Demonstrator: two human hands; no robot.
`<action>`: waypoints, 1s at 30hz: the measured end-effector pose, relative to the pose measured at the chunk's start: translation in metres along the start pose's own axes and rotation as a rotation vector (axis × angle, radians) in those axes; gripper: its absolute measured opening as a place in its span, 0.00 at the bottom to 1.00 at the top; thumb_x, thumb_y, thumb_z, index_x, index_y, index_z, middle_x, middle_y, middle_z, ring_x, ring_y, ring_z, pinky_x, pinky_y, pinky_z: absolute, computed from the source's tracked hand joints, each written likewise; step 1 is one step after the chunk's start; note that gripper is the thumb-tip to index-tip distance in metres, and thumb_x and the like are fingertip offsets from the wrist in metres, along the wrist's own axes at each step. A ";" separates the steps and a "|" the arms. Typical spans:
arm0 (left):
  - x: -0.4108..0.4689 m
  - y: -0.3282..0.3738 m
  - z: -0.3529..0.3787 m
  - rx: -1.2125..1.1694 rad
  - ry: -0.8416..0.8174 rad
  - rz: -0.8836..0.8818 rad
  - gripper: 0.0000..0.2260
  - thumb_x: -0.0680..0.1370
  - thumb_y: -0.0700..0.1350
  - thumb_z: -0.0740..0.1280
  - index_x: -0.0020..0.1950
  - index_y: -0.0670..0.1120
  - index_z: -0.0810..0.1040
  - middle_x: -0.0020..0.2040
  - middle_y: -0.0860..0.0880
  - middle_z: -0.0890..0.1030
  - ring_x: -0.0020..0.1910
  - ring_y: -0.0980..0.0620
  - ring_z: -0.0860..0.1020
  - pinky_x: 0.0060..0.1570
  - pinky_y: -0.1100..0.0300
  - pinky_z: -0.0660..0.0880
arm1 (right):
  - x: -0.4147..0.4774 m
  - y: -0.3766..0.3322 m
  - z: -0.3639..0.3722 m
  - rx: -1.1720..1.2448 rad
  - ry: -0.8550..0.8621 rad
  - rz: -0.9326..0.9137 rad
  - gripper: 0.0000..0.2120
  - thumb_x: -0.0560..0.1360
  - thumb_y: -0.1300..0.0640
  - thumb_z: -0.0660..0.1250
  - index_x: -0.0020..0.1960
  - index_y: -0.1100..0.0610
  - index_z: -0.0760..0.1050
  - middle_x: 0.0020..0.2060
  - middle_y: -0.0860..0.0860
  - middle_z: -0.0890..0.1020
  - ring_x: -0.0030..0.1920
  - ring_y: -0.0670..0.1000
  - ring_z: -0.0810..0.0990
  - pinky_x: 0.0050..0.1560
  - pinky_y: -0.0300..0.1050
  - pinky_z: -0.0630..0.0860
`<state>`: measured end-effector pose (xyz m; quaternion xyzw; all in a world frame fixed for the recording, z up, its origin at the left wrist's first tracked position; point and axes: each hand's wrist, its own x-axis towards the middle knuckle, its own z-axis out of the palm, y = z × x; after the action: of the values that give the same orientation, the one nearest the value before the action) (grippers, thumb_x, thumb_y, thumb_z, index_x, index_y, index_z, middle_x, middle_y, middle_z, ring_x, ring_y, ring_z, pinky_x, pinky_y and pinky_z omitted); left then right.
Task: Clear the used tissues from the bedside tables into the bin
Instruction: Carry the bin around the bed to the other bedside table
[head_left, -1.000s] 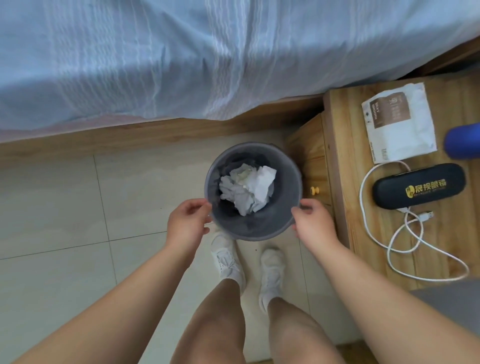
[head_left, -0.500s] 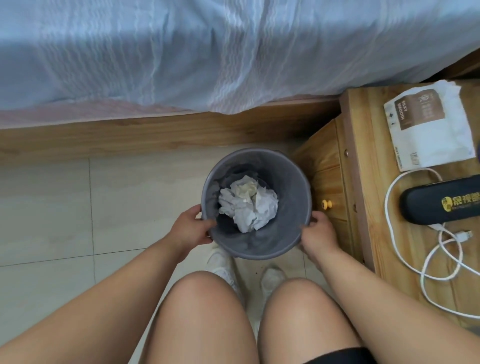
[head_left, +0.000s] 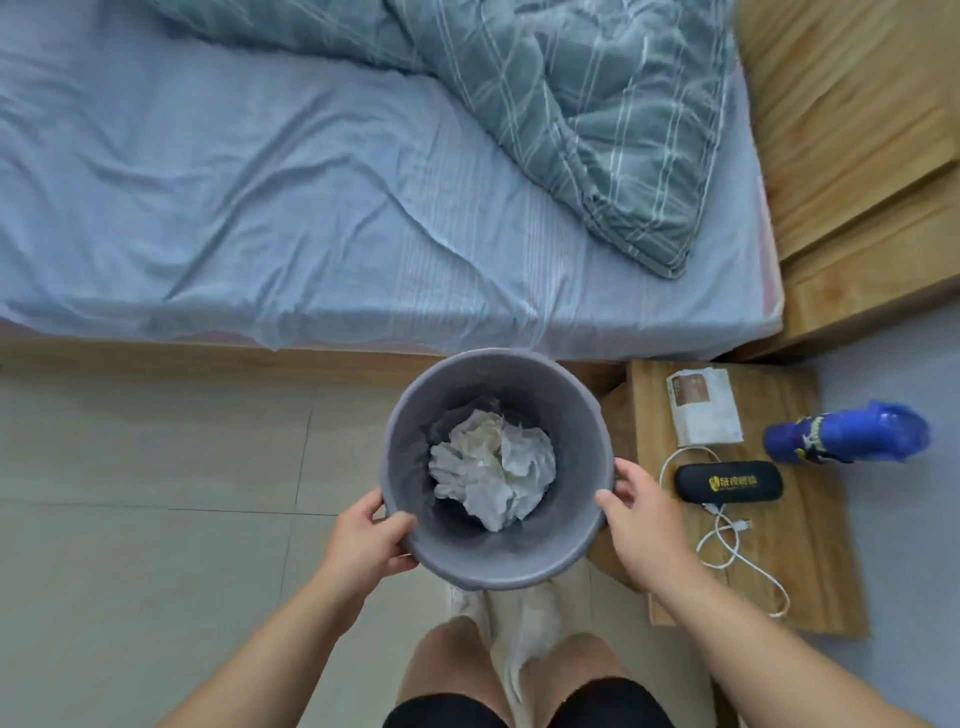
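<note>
- The bed (head_left: 260, 182) fills the top of our view, with a striped blanket (head_left: 571, 104) bunched on it. It lies across our way forward.
- The bench (head_left: 821, 587) stands on our right, next to the bed and just beside our right grip.
- The bin (head_left: 493, 569) hangs in front of us, upright with its mouth facing up. It is between our two grips and above our feet.
- Our left grip (head_left: 369, 540) holds the bin's near-left rim, thumb inside and fingers curled round the outside. Our right grip (head_left: 644, 525) holds the right wall, fingers wrapped on the outside.
- The tissues (head_left: 493, 467) lie crumpled at the bottom of the bin, straight down from both grips.
- On the bench we see a blue bottle (head_left: 852, 434), a white packet (head_left: 704, 410), a black case (head_left: 727, 482) and a white cable (head_left: 719, 519). We see no loose tissue there.
- We think this bench is done. No other bench shows here. If one is past the bed, we would have to carry the bin around.
</note>
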<state>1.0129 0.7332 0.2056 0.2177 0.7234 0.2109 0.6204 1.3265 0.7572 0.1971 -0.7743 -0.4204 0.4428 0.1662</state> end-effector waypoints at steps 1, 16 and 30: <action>-0.032 0.012 -0.013 -0.006 0.011 0.024 0.14 0.80 0.35 0.67 0.59 0.51 0.83 0.43 0.47 0.91 0.41 0.47 0.90 0.35 0.58 0.84 | -0.021 -0.025 -0.012 -0.016 -0.016 -0.051 0.20 0.81 0.60 0.68 0.72 0.52 0.75 0.47 0.32 0.78 0.49 0.39 0.80 0.55 0.45 0.76; -0.282 -0.022 -0.289 -0.511 0.430 0.181 0.13 0.82 0.37 0.68 0.61 0.52 0.83 0.49 0.48 0.91 0.46 0.47 0.90 0.44 0.53 0.85 | -0.234 -0.322 0.093 -0.104 -0.461 -0.629 0.18 0.79 0.56 0.73 0.65 0.41 0.77 0.47 0.39 0.87 0.45 0.46 0.86 0.45 0.48 0.86; -0.328 -0.086 -0.572 -0.815 0.630 0.190 0.13 0.79 0.35 0.70 0.57 0.49 0.88 0.49 0.38 0.89 0.45 0.41 0.87 0.42 0.54 0.86 | -0.373 -0.510 0.375 -0.206 -0.801 -0.683 0.10 0.80 0.45 0.69 0.58 0.32 0.77 0.45 0.39 0.87 0.43 0.43 0.86 0.39 0.43 0.84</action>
<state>0.4870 0.4540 0.5011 -0.0505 0.7111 0.5858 0.3854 0.6652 0.7182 0.5147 -0.3760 -0.7203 0.5807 0.0505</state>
